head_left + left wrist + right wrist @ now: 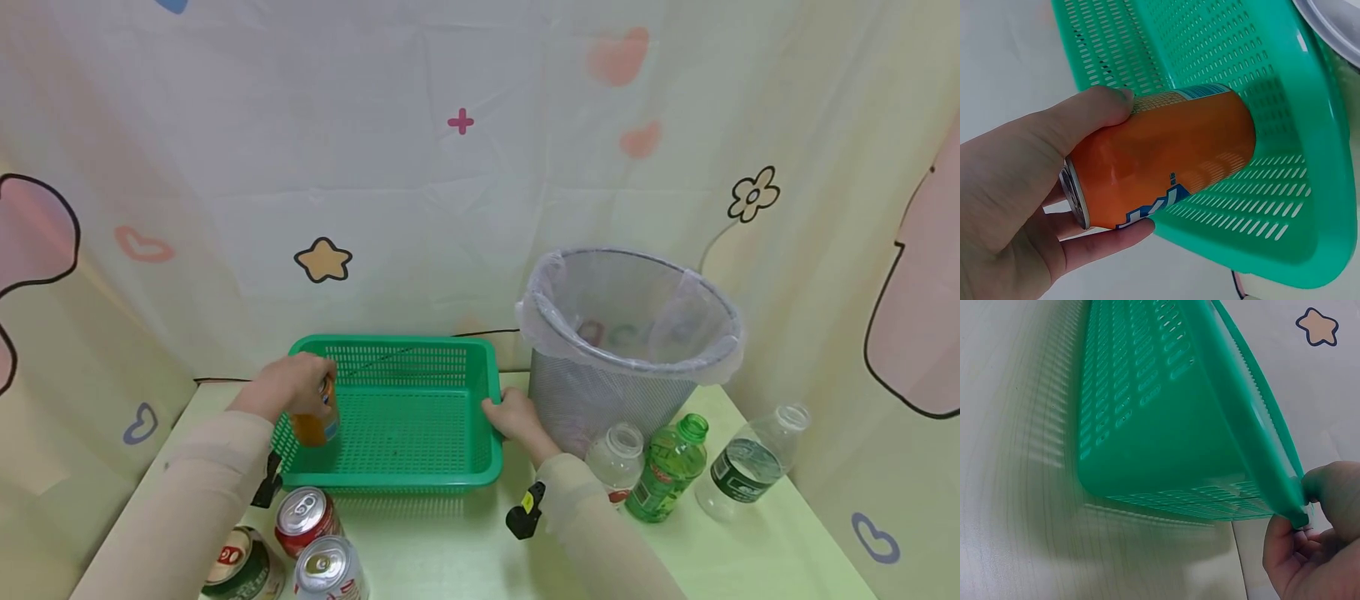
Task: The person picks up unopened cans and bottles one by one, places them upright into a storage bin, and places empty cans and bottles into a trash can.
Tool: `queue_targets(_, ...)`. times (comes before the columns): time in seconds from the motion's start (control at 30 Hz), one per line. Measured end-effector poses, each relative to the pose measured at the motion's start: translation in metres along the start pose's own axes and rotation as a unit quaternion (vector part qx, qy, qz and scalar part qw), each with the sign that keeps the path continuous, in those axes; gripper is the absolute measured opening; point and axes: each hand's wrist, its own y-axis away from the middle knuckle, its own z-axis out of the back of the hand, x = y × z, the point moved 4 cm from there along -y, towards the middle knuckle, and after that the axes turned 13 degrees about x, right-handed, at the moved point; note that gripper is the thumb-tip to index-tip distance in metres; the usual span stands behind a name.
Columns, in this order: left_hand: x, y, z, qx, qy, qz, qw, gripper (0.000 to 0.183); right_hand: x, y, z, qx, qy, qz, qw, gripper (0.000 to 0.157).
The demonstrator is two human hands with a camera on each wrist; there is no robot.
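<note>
An orange soda can point(1166, 150) is gripped near its top by my left hand point(296, 385), thumb on one side and fingers on the other. The can is inside the left end of the green plastic basket point(405, 481), its lower end close to the basket's wall and floor; whether it touches is unclear. My right hand point(517, 417) pinches the right rim of the basket, thumb over the edge and fingers beneath, as the right wrist view shows. The rest of the basket's floor shows no other items.
Below the basket's left side stand a red can point(306, 521), a silver-topped can point(330, 571) and a green can point(243, 567). To the right are a lined mesh bin point(607, 400), a clear bottle point(617, 458), a green bottle point(667, 471) and a dark-labelled bottle point(746, 467). A printed curtain hangs behind.
</note>
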Motion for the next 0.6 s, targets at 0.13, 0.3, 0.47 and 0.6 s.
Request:
queue_targets(0.13,0.003,-0.005,-0.004,0.001,0.012,0.006,0.9999,0.043,0.000,0.000,0.001,0.001,0.001,-0.001,1.000,0.023)
queue_targets(0.3,0.006,-0.009,-0.008,0.003,0.023,0.008,0.9997,0.042,0.001,0.000,0.001,0.002,0.004,-0.003,1.000,0.024)
queue_targets(0.47,0.007,-0.013,-0.010,0.000,0.028,0.017,0.9994,0.038,0.000,-0.001,0.002,0.007,0.006,-0.006,1.000,0.025)
queue_targets(0.6,0.008,-0.016,-0.013,-0.005,0.033,0.025,0.9991,0.039,0.000,-0.001,0.002,0.009,0.006,-0.006,1.000,0.024)
